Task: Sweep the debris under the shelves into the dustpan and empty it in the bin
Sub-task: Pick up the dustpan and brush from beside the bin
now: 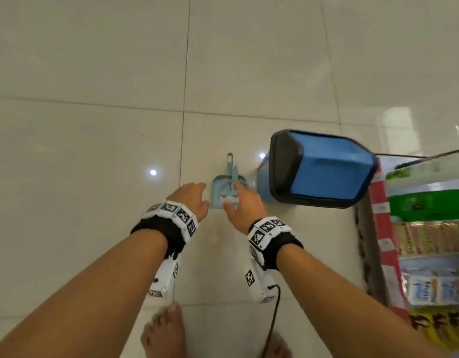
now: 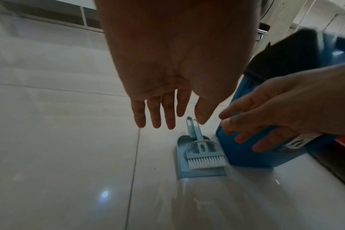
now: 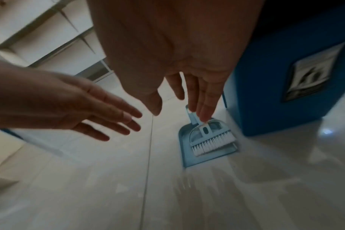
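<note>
both grips are spread with straight fingers and hold nothing, the left hand (image 1: pixel 189 200) and right hand (image 1: pixel 245 206) above the blue dustpan (image 2: pixel 182 167) lying on the floor tiles (image 1: pixel 94 138) with its brush (image 2: pixel 205 157) in it, just beside the blue bin (image 1: pixel 324 167).

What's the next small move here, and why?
Probably lower the right hand to grip the brush handle: both hands are open and hold nothing, and the brush lies nested in the dustpan on the floor beside the bin.
</note>
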Demonstrator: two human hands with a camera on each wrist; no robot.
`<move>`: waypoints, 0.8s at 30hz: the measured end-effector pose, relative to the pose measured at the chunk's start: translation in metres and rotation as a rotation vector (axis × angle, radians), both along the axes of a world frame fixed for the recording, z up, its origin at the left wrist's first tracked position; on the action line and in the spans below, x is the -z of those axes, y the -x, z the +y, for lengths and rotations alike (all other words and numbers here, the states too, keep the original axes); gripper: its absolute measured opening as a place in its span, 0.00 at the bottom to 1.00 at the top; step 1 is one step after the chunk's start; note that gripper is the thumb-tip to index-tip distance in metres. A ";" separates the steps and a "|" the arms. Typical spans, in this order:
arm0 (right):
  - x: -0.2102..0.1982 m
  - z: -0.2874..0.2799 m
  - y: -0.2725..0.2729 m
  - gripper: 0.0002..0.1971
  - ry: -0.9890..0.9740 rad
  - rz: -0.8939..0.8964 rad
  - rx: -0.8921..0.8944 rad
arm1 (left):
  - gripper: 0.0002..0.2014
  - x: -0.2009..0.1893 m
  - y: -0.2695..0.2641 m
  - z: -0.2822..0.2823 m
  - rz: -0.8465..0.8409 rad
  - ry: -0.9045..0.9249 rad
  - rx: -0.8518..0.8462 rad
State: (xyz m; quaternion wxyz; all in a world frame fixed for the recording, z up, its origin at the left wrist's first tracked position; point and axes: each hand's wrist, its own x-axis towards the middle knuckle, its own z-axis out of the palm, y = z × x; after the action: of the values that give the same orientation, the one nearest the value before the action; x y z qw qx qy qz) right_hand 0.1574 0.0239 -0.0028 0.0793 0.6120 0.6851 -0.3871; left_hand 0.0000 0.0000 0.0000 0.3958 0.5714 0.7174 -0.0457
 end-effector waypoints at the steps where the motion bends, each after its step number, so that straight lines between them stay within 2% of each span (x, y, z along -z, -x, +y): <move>1: 0.021 0.004 0.002 0.30 -0.056 0.016 -0.002 | 0.27 0.019 -0.003 0.005 -0.011 -0.018 0.002; 4: 0.080 0.022 0.006 0.31 -0.255 -0.004 -0.002 | 0.26 0.074 -0.008 0.026 -0.005 -0.119 0.032; 7: 0.128 0.032 0.009 0.32 -0.387 -0.065 -0.039 | 0.35 0.119 -0.011 0.043 -0.050 -0.172 0.088; 11: 0.164 0.045 0.005 0.36 -0.541 -0.096 -0.134 | 0.45 0.152 -0.003 0.051 -0.205 -0.236 0.100; 15: 0.163 0.036 -0.006 0.34 -0.627 -0.102 -0.164 | 0.48 0.148 -0.005 0.036 -0.258 -0.218 0.103; 18: 0.155 0.018 -0.018 0.37 -0.570 -0.047 -0.134 | 0.46 0.137 -0.015 0.027 -0.230 -0.184 0.090; 21: 0.159 0.007 -0.029 0.37 -0.547 0.026 -0.063 | 0.43 0.141 -0.027 0.022 -0.125 -0.242 0.118; 24: 0.159 0.002 -0.039 0.34 -0.579 0.072 -0.083 | 0.40 0.141 -0.036 0.021 0.030 -0.239 0.240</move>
State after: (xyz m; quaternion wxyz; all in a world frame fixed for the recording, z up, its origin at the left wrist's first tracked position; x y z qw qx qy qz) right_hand 0.1968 0.0258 -0.1617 -0.1069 0.5667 0.7937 -0.1935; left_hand 0.0359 0.0210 -0.1414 0.3058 0.6952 0.6504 -0.0155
